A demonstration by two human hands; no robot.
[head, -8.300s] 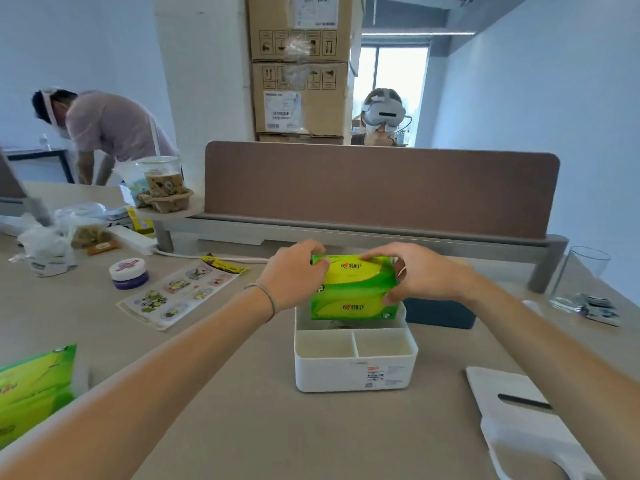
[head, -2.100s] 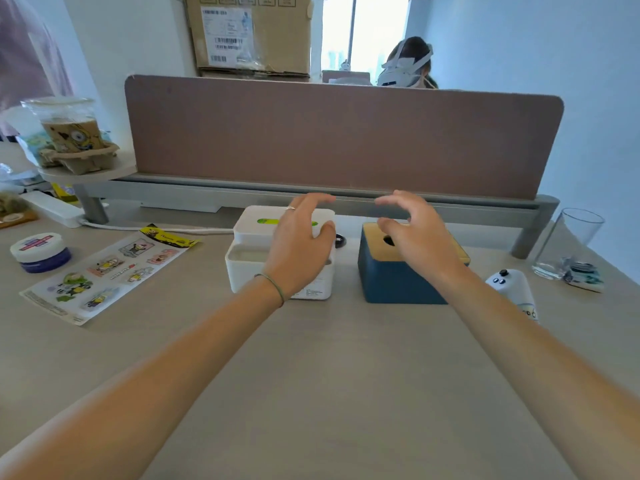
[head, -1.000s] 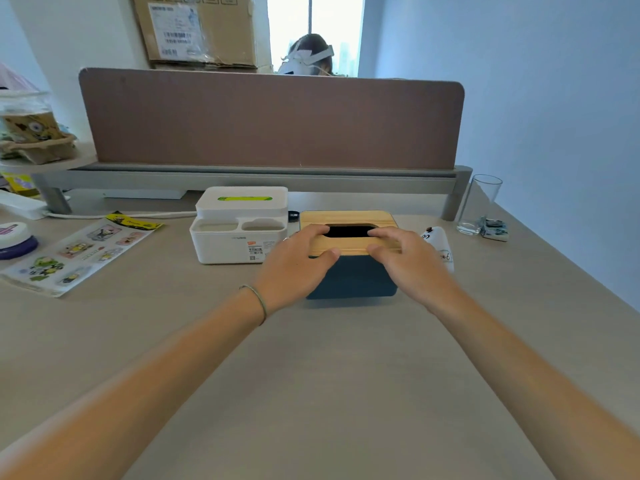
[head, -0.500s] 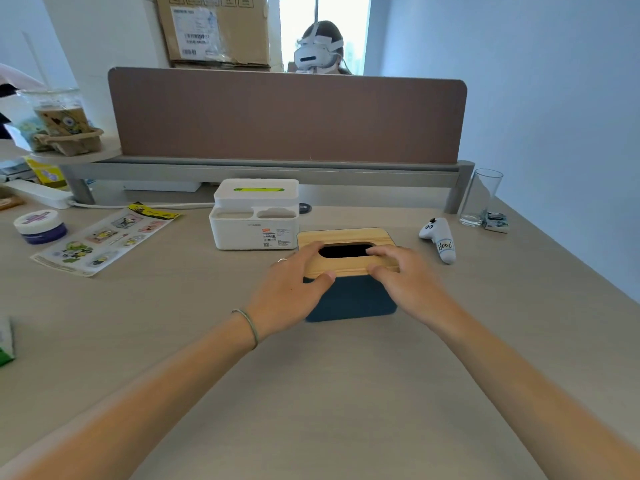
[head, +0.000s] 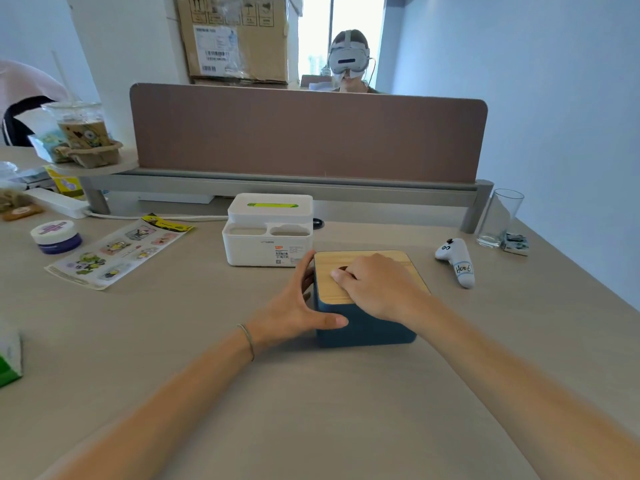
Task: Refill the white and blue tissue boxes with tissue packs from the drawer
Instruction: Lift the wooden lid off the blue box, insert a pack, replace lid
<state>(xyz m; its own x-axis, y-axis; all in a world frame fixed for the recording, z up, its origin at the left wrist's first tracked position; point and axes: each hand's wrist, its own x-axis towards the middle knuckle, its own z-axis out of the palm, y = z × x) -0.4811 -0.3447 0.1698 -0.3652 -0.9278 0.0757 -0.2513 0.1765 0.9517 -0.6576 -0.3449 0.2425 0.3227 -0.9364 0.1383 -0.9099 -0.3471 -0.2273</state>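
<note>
The blue tissue box [head: 363, 329] with its wooden lid [head: 327, 275] stands on the desk in front of me. My left hand [head: 294, 310] clasps its left side, thumb across the front wall. My right hand [head: 375, 285] lies on the lid, fingers curled into the slot, which it mostly hides. Behind, the white tissue box [head: 268, 230] has its lid on, with green tissue pack showing through the slot. A green tissue pack [head: 8, 358] lies at the left edge.
A sticker sheet [head: 117, 252] and a small round tin [head: 55, 235] lie to the left. A white controller [head: 455, 259] and a glass [head: 498, 218] are at the right. A brown partition [head: 308, 133] closes the desk's back; a person with a headset sits behind it.
The blue box has been drawn closer to me. My left hand shifted from the lid to the box's left side, and my right hand's fingers went into the slot.
</note>
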